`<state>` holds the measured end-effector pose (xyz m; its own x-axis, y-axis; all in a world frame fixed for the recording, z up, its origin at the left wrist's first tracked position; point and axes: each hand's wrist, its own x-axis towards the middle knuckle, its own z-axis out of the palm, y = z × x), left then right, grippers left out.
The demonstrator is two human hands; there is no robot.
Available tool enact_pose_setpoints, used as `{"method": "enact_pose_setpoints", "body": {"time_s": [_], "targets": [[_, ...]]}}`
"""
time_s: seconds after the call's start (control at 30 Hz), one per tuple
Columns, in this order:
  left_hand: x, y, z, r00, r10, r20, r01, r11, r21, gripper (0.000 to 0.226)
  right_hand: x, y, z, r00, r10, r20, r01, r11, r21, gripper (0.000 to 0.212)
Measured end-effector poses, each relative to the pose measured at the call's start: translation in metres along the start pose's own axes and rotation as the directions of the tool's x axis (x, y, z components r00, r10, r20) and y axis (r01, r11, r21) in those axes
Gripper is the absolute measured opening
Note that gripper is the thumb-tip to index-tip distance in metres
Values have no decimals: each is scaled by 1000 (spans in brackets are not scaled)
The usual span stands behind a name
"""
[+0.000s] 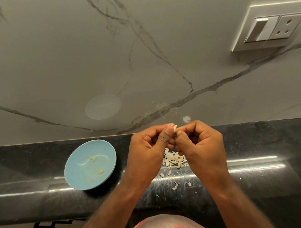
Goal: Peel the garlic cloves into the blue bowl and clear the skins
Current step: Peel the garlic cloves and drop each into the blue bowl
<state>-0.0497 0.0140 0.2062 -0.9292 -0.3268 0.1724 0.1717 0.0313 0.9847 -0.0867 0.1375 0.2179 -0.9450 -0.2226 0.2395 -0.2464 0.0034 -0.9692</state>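
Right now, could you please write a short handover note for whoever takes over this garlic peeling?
Hands: the left hand and the right hand both pinch one garlic clove above the counter.
Done: four small peeled pieces lie in the blue bowl, left of the hands.
The skins lie heaped under the hands, a few scattered nearer.
Left: finish this clove, drop it in the bowl, clear the skins.

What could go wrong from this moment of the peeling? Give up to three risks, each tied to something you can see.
1. The left hand and right hand pinch the clove above the skins, not the bowl; dropped, it may land among them.
2. Stray skins lie near the counter front edge and could fall off when swept.
3. The bowl sits close to the left forearm, which might nudge it.
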Motion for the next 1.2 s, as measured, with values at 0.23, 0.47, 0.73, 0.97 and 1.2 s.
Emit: {"method": "enact_pose_setpoints", "body": {"time_s": [0.23,0.47,0.73,0.97,1.2], "targets": [[0,-2,2,998,-63,-22,62,998,-28,20,-1,5,-1,998,15,55,-18,999,41,14],[-1,-2,3,980,-198,13,194,942,-275,25,4,14,-7,988,88,126,-118,959,259,11],[3,-2,2,974,-226,-35,200,916,-347,22,4,11,-16,990,73,120,-116,908,403,20],[3,-4,2,973,-210,-90,177,941,-288,17,12,29,-28,997,68,-24,-72,962,-262,25],[3,-5,2,981,-164,-105,143,973,-179,11,9,14,-26,998,51,34,-46,987,-154,9]]}}
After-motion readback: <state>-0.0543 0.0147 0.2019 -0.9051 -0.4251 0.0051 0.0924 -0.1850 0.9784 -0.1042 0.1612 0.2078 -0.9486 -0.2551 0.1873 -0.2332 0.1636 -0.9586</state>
